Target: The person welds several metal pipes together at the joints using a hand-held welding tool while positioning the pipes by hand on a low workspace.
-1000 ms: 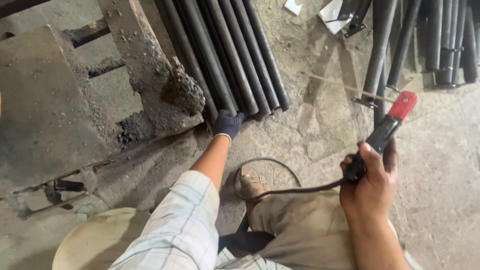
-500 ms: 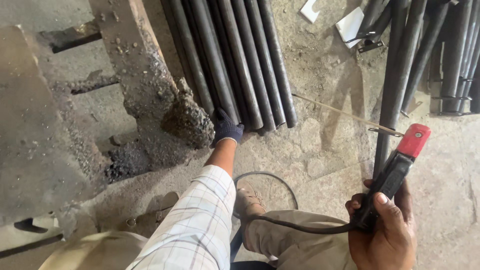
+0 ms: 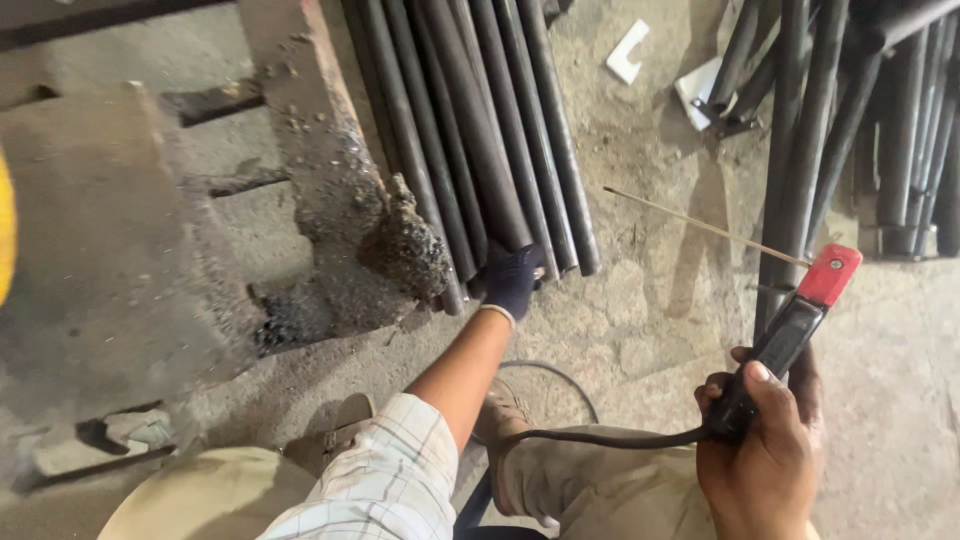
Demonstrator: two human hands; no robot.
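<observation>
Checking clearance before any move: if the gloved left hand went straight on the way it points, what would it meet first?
The left hand already rests at the near ends of the dark steel pipes; going on, it would push into them, though depth is hard to judge.

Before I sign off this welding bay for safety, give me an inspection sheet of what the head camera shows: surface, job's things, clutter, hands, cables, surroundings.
Surface: rough concrete floor, dusty and stained.
Job's things: bundle of dark steel pipes lying on the floor; electrode holder with red tip, thin welding rod clamped in it.
Clutter: white scraps near the top; crusted slag lump beside the pipe ends.
Hands: left hand, in a dark glove, on the pipe ends; right hand, bare, grips the holder.
Cables: black cable runs from the holder across the knee.
Surroundings: more pipes at right; heavy metal slab at left.
</observation>
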